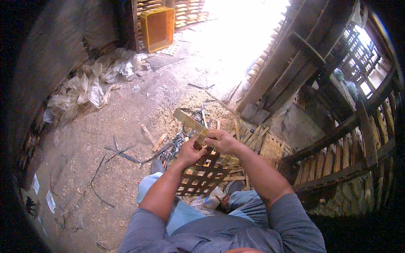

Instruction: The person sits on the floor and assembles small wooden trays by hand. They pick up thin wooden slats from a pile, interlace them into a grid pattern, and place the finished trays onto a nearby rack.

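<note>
Both my hands meet over a woven lattice panel [201, 175] of dark crossing strips with square gaps, tilted between my legs. My left hand [190, 154] is closed at the panel's upper edge, thumb and fingers pinching it. My right hand [222, 141] is closed beside it, fingertips almost touching the left. From under the right hand a flat pale yellowish strip [188, 119], bamboo by its look, points up and to the left. Just where the strip meets the panel is hidden by my fingers.
Dark plastic straps [122, 156] and wood shavings litter the floor, with loose slats [253, 137] and a woven pale piece [272, 147] at right. Crumpled plastic sheets [88, 86] lie by the left wall. A yellow crate [158, 30] stands at the back; a slatted wooden frame [333, 162] borders the right.
</note>
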The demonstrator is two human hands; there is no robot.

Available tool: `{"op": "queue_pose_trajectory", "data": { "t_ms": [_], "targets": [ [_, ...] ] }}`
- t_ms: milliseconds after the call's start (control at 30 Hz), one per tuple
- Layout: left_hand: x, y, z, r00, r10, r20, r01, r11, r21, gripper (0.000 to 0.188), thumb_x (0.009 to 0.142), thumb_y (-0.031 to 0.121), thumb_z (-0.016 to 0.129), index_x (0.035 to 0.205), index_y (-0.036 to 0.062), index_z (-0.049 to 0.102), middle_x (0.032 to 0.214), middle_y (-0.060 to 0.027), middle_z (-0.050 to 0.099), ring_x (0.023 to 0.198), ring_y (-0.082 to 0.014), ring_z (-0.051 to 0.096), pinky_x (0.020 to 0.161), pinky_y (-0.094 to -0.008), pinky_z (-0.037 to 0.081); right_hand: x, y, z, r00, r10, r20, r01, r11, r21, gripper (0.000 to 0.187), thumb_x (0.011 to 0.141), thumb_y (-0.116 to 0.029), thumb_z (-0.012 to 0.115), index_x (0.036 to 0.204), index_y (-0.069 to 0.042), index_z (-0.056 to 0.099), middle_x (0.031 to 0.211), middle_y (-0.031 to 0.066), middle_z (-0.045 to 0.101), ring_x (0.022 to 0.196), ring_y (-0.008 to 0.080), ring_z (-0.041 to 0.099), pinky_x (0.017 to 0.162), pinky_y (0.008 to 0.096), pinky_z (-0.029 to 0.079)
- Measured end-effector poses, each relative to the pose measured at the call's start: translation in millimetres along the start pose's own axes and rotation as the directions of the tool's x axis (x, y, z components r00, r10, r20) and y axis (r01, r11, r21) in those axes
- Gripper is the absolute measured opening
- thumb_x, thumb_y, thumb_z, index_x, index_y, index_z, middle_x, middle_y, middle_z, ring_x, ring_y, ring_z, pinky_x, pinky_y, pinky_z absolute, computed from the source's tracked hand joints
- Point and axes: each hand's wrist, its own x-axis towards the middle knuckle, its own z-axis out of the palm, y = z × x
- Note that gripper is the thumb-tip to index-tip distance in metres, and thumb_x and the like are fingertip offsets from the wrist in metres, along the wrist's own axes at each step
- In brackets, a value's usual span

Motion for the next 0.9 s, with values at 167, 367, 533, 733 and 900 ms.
{"op": "queue_pose_trajectory", "data": {
  "t_ms": [167, 367, 533, 733, 900],
  "targets": [
    [4, -10, 0, 0.996, 0.059, -0.067, -0.049, 0.989, 0.142, 0.035, 0.078, 0.016, 0.074, 0.109, 0.0051, 0.063, 0.084, -0.0069, 0.068, 0.073, -0.0132, 0.062, 0.069, -0.0294, 0.051, -1, 8, -7, 1.0, -0.023, -0.002, 0.023, 1.0, 0.001, 0.022, 0.095, -0.018, 0.061, 0.109, -0.002, 0.066, 0.101, 0.0083, 0.062, 0.096, 0.0185, 0.057, 0.086, 0.0329, 0.046],
    [-3, -14, 0, 0.993, 0.101, -0.067, -0.082, 0.966, 0.244, 0.03, 0.078, 0.02, 0.076, 0.102, 0.006, 0.064, 0.077, -0.0043, 0.067, 0.067, -0.0113, 0.058, 0.062, -0.0301, 0.048, -8, 8, -2, 0.996, 0.088, -0.032, -0.075, 0.955, 0.286, 0.026, 0.096, -0.025, 0.061, 0.104, -0.001, 0.067, 0.093, 0.0, 0.06, 0.09, 0.012, 0.054, 0.081, 0.0292, 0.046],
    [-5, -2, 4, 0.997, 0.079, 0.008, -0.078, 0.994, -0.07, 0.026, 0.081, 0.012, 0.075, 0.102, 0.0035, 0.063, 0.083, -0.0014, 0.068, 0.073, -0.0082, 0.059, 0.068, -0.0278, 0.049, -4, 15, -1, 0.984, 0.168, -0.057, -0.158, 0.976, 0.148, 0.021, 0.096, -0.02, 0.06, 0.103, -0.002, 0.067, 0.086, 0.0027, 0.058, 0.082, 0.0124, 0.053, 0.076, 0.03, 0.046],
    [-10, 8, 5, 0.999, 0.044, -0.019, -0.045, 0.998, -0.044, 0.031, 0.081, 0.006, 0.073, 0.11, 0.0021, 0.06, 0.095, -0.0043, 0.068, 0.086, -0.0094, 0.062, 0.077, -0.0278, 0.051, -2, -7, 0, 0.996, 0.082, 0.03, -0.078, 0.989, -0.128, 0.025, 0.096, -0.025, 0.058, 0.102, -0.001, 0.066, 0.085, 0.0099, 0.057, 0.083, 0.0206, 0.056, 0.077, 0.0351, 0.046],
    [-5, 0, 18, 0.995, 0.012, -0.104, -0.001, 0.994, 0.106, 0.03, 0.081, 0.009, 0.073, 0.107, 0.0029, 0.058, 0.095, -0.0053, 0.068, 0.085, -0.0119, 0.064, 0.077, -0.0289, 0.052, -4, 5, -10, 0.997, -0.015, 0.08, 0.044, 0.927, -0.373, 0.031, 0.096, -0.03, 0.056, 0.108, -0.003, 0.066, 0.099, 0.0153, 0.06, 0.096, 0.0325, 0.059, 0.085, 0.0409, 0.047]
  ]
}}
